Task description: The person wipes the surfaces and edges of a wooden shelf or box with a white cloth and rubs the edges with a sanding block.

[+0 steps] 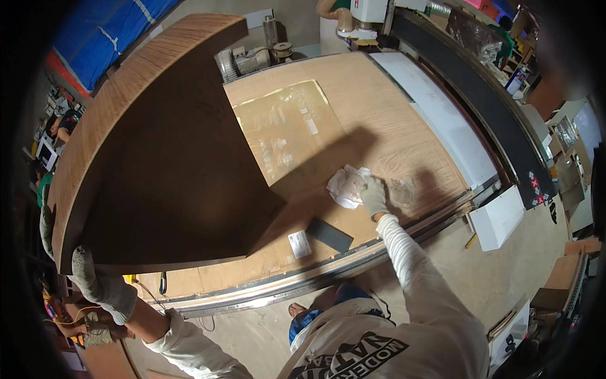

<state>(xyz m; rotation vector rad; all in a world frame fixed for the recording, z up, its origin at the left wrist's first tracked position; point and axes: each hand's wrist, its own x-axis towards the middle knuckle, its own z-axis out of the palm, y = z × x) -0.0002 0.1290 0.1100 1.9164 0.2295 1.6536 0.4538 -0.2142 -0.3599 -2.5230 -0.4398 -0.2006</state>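
Observation:
My left hand (97, 282), in a knitted work glove, grips the near left corner of a large wood panel (175, 156). Its fingers wrap around the thick wood-grained edge (142, 61), and the dark broad face is turned towards me. The panel is tilted up over the left of the worktable (378, 90). On the table's right half my gloved right hand (374, 194) holds the edge of a crumpled white cloth (348, 186). A dark flat block (330, 235) and a white label with printing (299, 244) lie nearer to me. Flattened cardboard (289, 128) covers part of the tabletop.
A metal rail (284, 289) runs along the table's near edge. An electric motor (244, 61) stands behind the table. At the right are a white panel (440, 118), a long black beam (473, 90) and a white box-like piece (497, 218). Other people (71, 123) are at the far left.

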